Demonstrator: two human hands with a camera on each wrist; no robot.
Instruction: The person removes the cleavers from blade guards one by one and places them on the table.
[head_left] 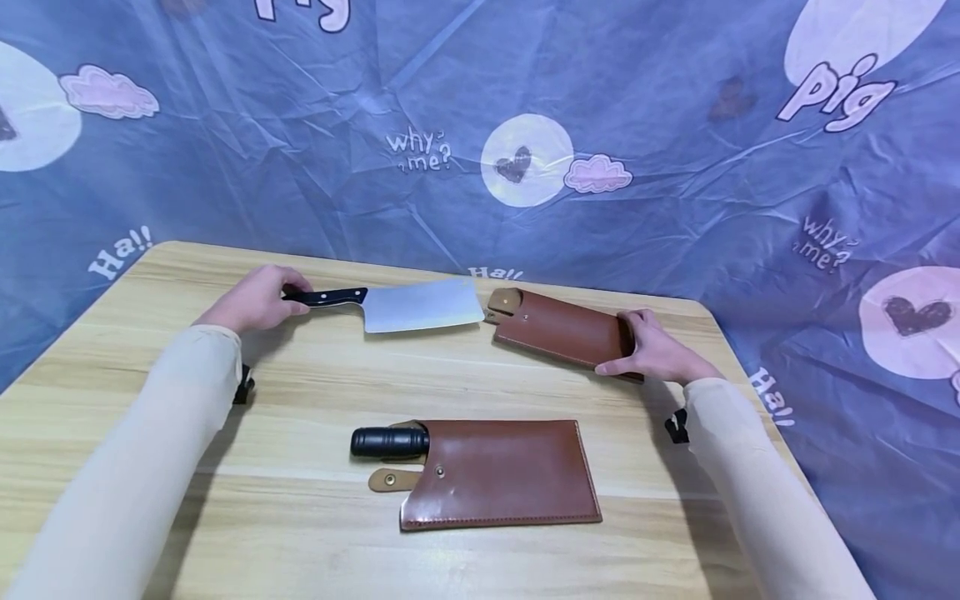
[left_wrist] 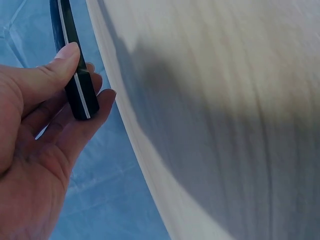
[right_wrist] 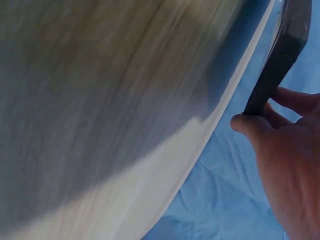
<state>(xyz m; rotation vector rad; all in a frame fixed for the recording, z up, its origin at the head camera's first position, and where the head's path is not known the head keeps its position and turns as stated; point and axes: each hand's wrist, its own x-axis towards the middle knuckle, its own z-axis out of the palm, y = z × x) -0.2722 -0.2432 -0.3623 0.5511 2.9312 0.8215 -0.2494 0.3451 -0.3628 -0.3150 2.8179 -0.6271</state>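
Sheathing step: left hand [head_left: 255, 300] pinched the cleaver [head_left: 420, 305] handle; right hand [head_left: 656, 350] gripped the empty sheath [head_left: 562, 333] end, just beyond the blade tip. Next move probably required aligning blade with the sheath mouth.

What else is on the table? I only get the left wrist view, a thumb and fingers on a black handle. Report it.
Observer: The handle belongs to a cleaver with its bare blade lying on the wooden table; the left hand grips its handle.
Operator: Give me the right hand.
Observer: The right hand holds the end of a brown leather sheath, just right of the blade's tip.
Operator: List anything nearer the person.
Observer: A second brown sheath lies there, with a black handle sticking out of its left end; neither hand touches it.
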